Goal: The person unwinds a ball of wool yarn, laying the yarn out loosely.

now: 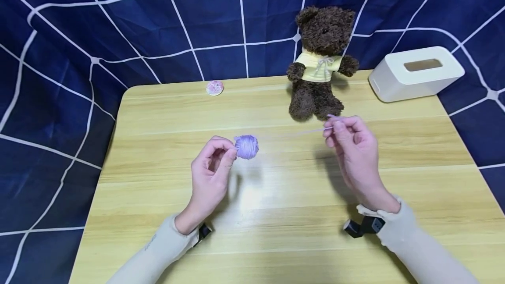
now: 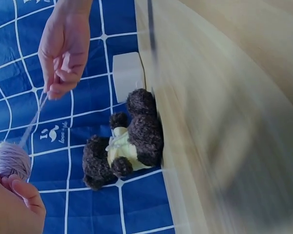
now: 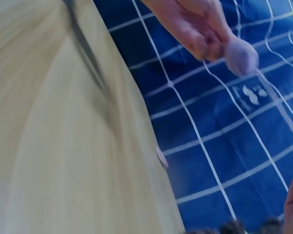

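Observation:
A small ball of lilac yarn (image 1: pixel 247 147) is held above the table by my left hand (image 1: pixel 213 170), whose thumb and fingers pinch one end of it. Off to the right, my right hand (image 1: pixel 355 152) pinches the loose strand (image 1: pixel 315 130) between thumb and fingertips. In the left wrist view the yarn ball (image 2: pixel 12 160) shows its wound threads, and the strand (image 2: pixel 34 119) runs up from it to the right hand (image 2: pixel 66 53). The right wrist view shows the ball (image 3: pixel 240 57) blurred, in the left hand's fingertips.
A brown teddy bear (image 1: pixel 325 34) in a yellow shirt sits at the back of the wooden table (image 1: pixel 276 231). Right of it stands a white tissue box (image 1: pixel 414 78). A round pink patterned disc (image 1: pixel 215 87) lies near the back edge. Blue checked cloth (image 1: pixel 217 21) hangs behind.

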The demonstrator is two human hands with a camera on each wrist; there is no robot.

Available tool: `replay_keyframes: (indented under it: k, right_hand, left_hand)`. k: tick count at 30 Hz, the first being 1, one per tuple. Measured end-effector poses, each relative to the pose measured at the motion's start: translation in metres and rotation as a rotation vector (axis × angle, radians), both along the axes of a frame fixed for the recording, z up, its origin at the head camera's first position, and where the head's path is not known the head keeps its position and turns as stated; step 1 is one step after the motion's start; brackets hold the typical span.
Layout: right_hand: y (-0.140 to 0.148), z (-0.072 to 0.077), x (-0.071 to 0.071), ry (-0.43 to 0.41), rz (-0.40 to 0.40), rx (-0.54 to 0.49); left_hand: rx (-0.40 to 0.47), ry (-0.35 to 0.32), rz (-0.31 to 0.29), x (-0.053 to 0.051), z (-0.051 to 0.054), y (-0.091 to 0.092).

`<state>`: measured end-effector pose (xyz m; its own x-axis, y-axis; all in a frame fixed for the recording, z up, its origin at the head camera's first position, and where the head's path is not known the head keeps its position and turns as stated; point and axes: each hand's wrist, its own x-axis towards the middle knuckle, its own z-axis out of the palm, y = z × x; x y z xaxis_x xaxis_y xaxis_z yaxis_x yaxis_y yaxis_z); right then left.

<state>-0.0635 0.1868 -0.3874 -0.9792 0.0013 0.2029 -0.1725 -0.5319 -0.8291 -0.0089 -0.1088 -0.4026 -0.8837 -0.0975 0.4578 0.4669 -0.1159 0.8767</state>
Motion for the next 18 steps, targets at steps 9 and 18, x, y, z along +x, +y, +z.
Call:
replay_keyframes:
  k: [9, 18]
  right_hand:
    - [0.061, -0.002, -0.033, -0.034, -0.191, -0.166]
    - [0.161, -0.017, -0.065, -0.255, -0.209, 0.216]
  left_hand:
    - [0.027, -0.008, 0.046, -0.004, -0.003, -0.007]
    - [0.052, 0.025, 0.047, -0.009, -0.004, -0.011]
